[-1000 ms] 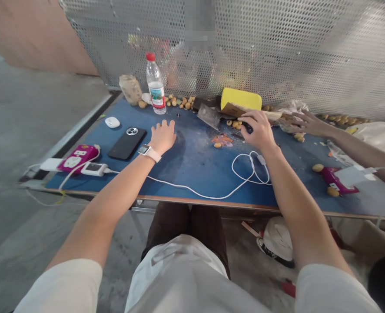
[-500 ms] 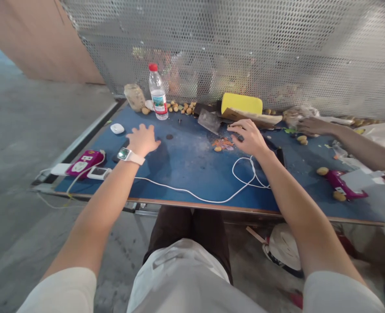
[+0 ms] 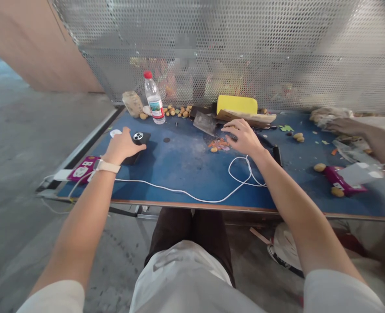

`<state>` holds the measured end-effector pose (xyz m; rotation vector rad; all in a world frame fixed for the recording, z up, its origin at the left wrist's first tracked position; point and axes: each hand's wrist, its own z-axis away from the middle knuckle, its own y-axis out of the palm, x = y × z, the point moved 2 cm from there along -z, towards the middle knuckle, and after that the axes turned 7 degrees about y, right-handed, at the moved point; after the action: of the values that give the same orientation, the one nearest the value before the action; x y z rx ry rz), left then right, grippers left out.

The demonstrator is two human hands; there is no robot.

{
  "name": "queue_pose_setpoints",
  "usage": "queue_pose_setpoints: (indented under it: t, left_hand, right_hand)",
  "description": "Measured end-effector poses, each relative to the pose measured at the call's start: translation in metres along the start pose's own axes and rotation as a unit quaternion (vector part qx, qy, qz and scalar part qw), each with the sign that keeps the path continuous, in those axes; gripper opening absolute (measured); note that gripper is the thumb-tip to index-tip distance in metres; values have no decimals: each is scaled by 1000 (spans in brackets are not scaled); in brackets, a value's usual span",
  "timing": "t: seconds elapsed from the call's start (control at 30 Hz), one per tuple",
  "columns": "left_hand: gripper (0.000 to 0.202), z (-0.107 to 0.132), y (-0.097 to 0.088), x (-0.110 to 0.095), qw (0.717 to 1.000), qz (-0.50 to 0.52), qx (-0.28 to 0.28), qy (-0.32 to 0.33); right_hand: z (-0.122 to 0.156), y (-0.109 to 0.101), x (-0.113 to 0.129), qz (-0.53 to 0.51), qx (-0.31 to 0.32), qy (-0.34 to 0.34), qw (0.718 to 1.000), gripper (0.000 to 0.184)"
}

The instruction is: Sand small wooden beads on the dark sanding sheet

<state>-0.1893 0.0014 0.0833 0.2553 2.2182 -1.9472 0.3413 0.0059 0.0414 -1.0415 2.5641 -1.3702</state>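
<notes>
Smartphone [image 3: 144, 139] lying camera-up near the left edge of the table [image 3: 179, 167], partly under the left hand [image 3: 121, 145].
The left hand is spread wide, thumb across the phone, and whether it touches I cannot tell; the right hand [image 3: 241, 135] is loosely spread and holds nothing, near the orange scraps [image 3: 219, 144]. Handling the phone well probably calls for fingers along its long sides, clear of the camera lenses [image 3: 138, 137], with the wrist kept off the white cable [image 3: 169, 189].

Left hand [image 3: 121, 145] now farther left, over black phone's [image 3: 141, 138] left part
</notes>
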Motion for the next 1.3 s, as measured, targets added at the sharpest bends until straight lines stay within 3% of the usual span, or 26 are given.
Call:
queue_pose_setpoints:
  t: [0.13,0.2,0.27,0.33,0.4,0.47,0.53,0.67,0.77,0.87,0.97,1.1,1.3]
  left_hand:
    - [83,-13,5,-35,984,168,11,67]
    - [74,-16,16,-70,946,303,54,105]
    - [63,-17,33,-113,892,416,109,141]
    - [53,-17,49,-156,828,516,142,166]
    - [52,-16,63,-192,754,610,153,192]
    - [55,-15,74,-217,695,667,160,216]
    - [57,-14,81,-231,661,692,174,233]
    - [57,-10,91,-236,622,713,203,251]
    - [59,-10,100,-235,619,710,228,248]
    - [62,-14,103,-232,645,694,213,240]
    - [65,-17,96,-220,682,663,190,241]
    - [70,-14,80,-187,738,604,165,253]
    - [62,-12,78,-147,799,549,117,214]
  right_hand:
    - [-1,1,17,-61,-23,32,997,35]
    - [1,7,33,-152,-30,81,985,35]
    - [4,20,51,-300,-5,163,940,55]
    - [9,36,71,-458,62,245,852,77]
    - [12,50,90,-565,141,277,764,89]
    - [15,58,101,-620,181,276,712,89]
    - [16,61,104,-646,162,278,692,84]
    - [19,57,99,-653,91,299,690,81]
    - [22,50,99,-654,79,299,690,85]
    - [26,39,94,-641,53,309,701,86]
    - [35,22,76,-587,15,339,735,85]
    - [60,-11,44,-476,-38,392,786,85]
    - [118,-78,23,-377,-82,508,770,74]
